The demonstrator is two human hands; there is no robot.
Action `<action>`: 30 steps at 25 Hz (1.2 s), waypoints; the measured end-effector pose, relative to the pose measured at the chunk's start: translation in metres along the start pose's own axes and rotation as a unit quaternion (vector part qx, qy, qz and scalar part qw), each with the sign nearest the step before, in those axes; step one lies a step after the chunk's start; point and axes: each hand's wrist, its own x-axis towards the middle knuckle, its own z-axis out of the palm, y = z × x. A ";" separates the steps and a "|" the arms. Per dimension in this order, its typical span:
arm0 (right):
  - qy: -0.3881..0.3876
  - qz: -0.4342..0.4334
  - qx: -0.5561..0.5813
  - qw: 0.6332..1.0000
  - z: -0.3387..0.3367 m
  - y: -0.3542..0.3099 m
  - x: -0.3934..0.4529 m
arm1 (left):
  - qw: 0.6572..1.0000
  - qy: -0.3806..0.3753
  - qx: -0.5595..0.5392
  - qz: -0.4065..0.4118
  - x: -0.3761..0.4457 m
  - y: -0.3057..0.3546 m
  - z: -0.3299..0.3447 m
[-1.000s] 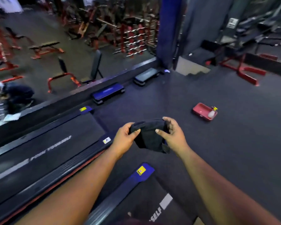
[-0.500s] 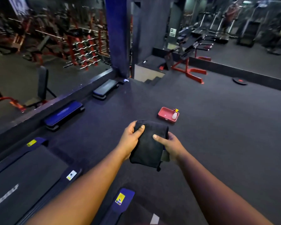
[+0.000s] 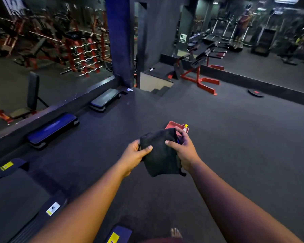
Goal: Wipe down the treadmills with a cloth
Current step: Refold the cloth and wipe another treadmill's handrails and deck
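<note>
While the person stood on the dark gym floor [image 3: 235, 155], both hands held 1 folded black cloth [image 3: 161, 155] out in front at about waist height. The left hand [image 3: 132, 156] gripped its left edge, thumb laid over the top face; the right hand [image 3: 183, 149] pinched its right edge, fingers curled behind. So each grip was closed on the cloth, neither spread wide. The cloth hung with its long axis running away from the body and slightly down toward it.

The nearest treadmill [image 3: 16, 199] lay low and to the left, its deck running toward the lower left corner, well apart from the cloth. A 2nd side rail with a yellow label [image 3: 115, 236] showed at the bottom edge, beside a bare foot [image 3: 176, 233]. The left hand was the nearer one to that deck, so I judged the coming wipe would call for a turn left and a reach downward.

Just beyond the cloth on the floor sat a red tray [image 3: 171, 125] with a small spray bottle [image 3: 185, 128]. 2 step platforms [image 3: 53, 128] lined the low wall farther left. Nothing stood between the hands and the treadmill.
</note>
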 end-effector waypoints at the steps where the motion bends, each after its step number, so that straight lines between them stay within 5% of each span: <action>1: -0.011 0.004 -0.002 1.000 -0.009 0.013 0.017 | 1.000 0.022 0.007 0.018 0.014 -0.012 0.003; 8: -0.061 -0.048 -0.008 0.997 -0.117 0.189 0.151 | 0.981 0.161 0.024 0.107 0.160 -0.196 0.067; 15: -0.096 -0.050 -0.018 0.994 -0.173 0.148 0.221 | 0.978 0.186 0.035 0.090 0.214 -0.171 0.116; 24: -0.245 -0.038 -0.012 0.969 -0.048 0.150 0.294 | 0.950 0.294 0.022 0.106 0.226 -0.163 0.027; 30: -0.373 -0.028 -0.106 0.921 0.093 0.172 0.341 | 0.880 0.453 -0.053 0.134 0.239 -0.160 -0.090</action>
